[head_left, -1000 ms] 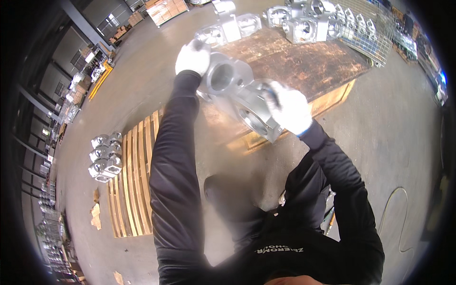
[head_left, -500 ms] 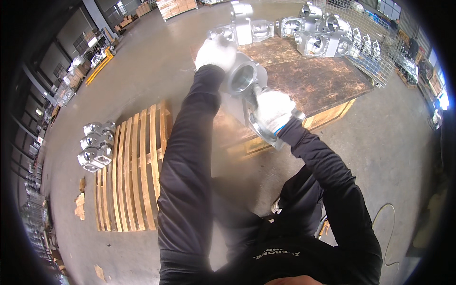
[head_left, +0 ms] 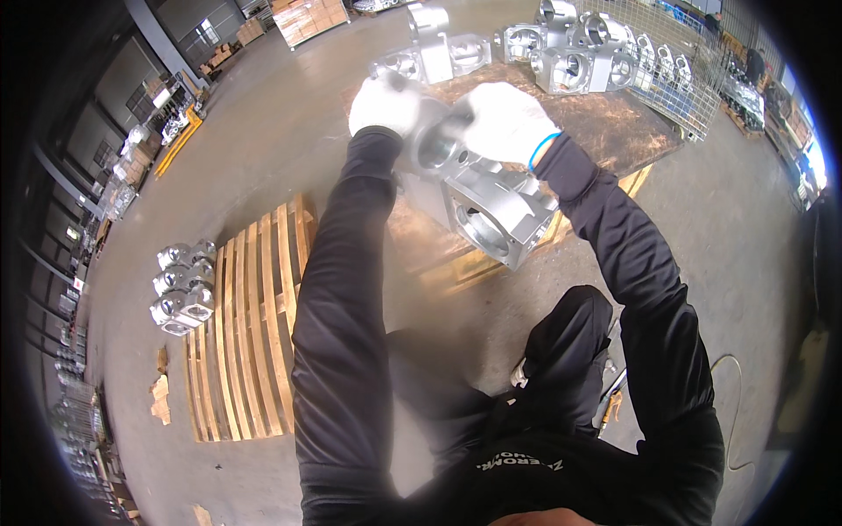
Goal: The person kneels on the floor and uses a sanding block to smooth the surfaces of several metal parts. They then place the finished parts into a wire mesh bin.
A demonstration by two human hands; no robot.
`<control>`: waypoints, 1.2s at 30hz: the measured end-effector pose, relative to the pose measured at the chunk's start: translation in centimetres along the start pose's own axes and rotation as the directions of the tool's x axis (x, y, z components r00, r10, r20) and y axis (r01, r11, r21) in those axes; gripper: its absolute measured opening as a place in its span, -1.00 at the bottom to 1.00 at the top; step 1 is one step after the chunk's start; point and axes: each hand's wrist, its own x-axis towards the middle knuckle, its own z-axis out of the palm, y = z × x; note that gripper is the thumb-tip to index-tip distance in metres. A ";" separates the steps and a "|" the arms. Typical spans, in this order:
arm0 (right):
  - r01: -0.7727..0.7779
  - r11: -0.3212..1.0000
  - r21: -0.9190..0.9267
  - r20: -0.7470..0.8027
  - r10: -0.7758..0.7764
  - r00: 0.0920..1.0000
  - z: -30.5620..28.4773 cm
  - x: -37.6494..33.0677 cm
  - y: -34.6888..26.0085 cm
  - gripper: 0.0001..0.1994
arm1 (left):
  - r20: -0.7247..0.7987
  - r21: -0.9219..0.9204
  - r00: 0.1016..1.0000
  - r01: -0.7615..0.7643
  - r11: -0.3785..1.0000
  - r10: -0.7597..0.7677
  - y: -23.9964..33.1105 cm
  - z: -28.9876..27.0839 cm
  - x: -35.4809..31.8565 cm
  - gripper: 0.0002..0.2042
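A silver metal casting [head_left: 513, 203] with a round bored collar and a wide flanged opening sits at the near left part of the brown table. My left hand [head_left: 386, 105], in a white glove, is closed at the collar's far left side; its fingertips are blurred. My right hand [head_left: 507, 127], gloved in white with a blue cuff edge, lies over the collar's right rim, fingers bent and pressed together. Whatever those fingers may hold is hidden. Below them the casting's flange faces me, overhanging the table's near edge.
More silver castings [head_left: 570, 70] stand along the back of the worn tabletop [head_left: 605, 131]. A wire mesh cage [head_left: 693, 96] is behind at the right. On the floor at left lie a wooden pallet [head_left: 250, 333] and several castings [head_left: 182, 289]. A hose [head_left: 735, 386] curls at lower right.
My right hand has moved up and away from the casting's near flange to the collar's rim, uncovering the flange. My left hand stays by the collar. The view has shifted slightly.
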 end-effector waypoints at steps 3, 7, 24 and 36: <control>-0.026 0.995 0.094 -0.081 0.033 0.996 2.4 -0.7 2.6 -0.62 | 0.084 -0.035 0.996 0.022 0.999 -0.019 -0.3 0.1 0.3 -0.57; -0.082 0.991 0.107 -0.134 0.096 0.986 6.7 -3.4 3.3 -0.66 | -0.026 0.025 0.999 -0.025 0.999 0.025 -0.4 0.5 0.3 -0.62; -0.593 0.296 0.749 0.400 0.513 0.760 13.4 -10.1 19.1 -0.18 | -0.120 0.118 0.965 0.245 0.962 -0.232 0.8 1.5 -0.5 -0.37; -0.335 0.287 0.897 0.053 0.683 0.728 15.2 -21.5 7.9 -0.59 | 0.185 -0.431 0.982 0.111 0.895 -0.033 0.0 -0.2 -1.7 -0.75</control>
